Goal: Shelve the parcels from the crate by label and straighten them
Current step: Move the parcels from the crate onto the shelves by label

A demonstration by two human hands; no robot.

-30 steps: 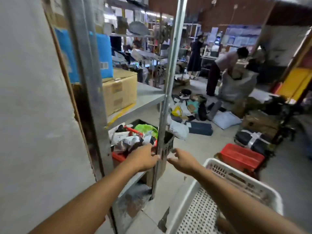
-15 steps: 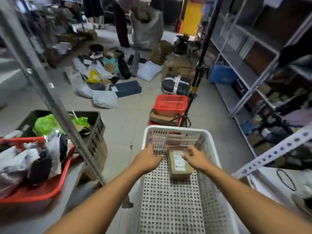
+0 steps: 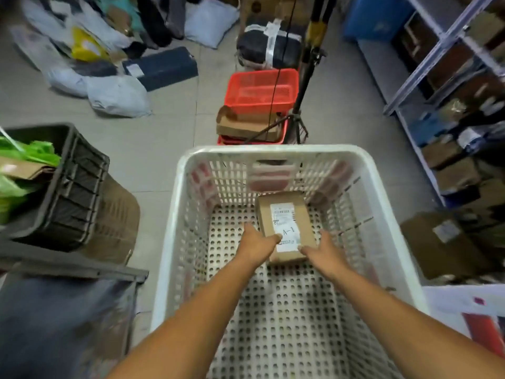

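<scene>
A red basket [image 3: 261, 87] stands on the floor beyond, with a flattened piece of brown cardboard [image 3: 247, 124] leaning against its near side. A black tripod stand [image 3: 304, 77] rises just beside it on the right. Farther back lies a black bundle [image 3: 269, 50] bound with white tape. Grey mailing bags [image 3: 117, 95] and a long dark blue package [image 3: 161, 67] lie scattered on the tiles. At left, a black bin [image 3: 68, 187] holds something green, perhaps a plastic bag [image 3: 27, 153].
</scene>
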